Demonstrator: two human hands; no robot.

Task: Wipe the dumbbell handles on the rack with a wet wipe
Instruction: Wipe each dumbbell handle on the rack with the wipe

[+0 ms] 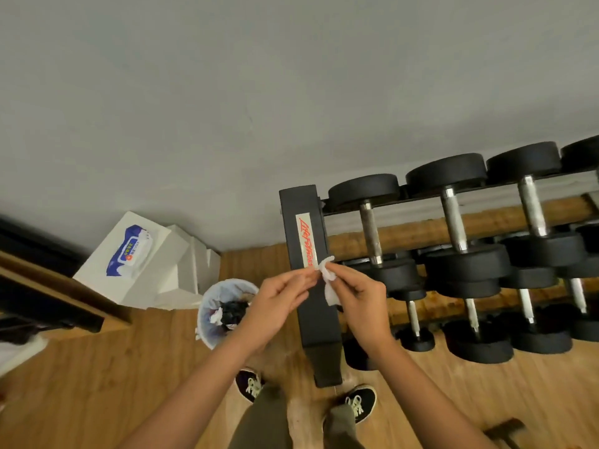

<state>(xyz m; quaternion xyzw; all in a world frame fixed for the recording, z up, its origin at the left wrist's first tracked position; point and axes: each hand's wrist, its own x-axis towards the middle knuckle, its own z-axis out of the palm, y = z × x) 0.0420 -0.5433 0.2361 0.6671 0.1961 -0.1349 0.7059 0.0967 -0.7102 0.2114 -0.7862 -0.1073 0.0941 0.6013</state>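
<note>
Both grips are pinching the wet wipe (329,283): left hand (275,303) is nipping its upper corner with narrow fingertips, right hand (361,296) is curling round the other side, and the crumpled rest is hanging between them. The wipe is sitting in front of the rack's black end post (303,241), apart from the steel handles (452,218). Dumbbells (363,189) are lying in tiers just right of it. A bin (207,335) is standing on the floor (113,367) under the left hand. A wipes pack (129,251) is lying on a white box (168,270) further left.
</note>
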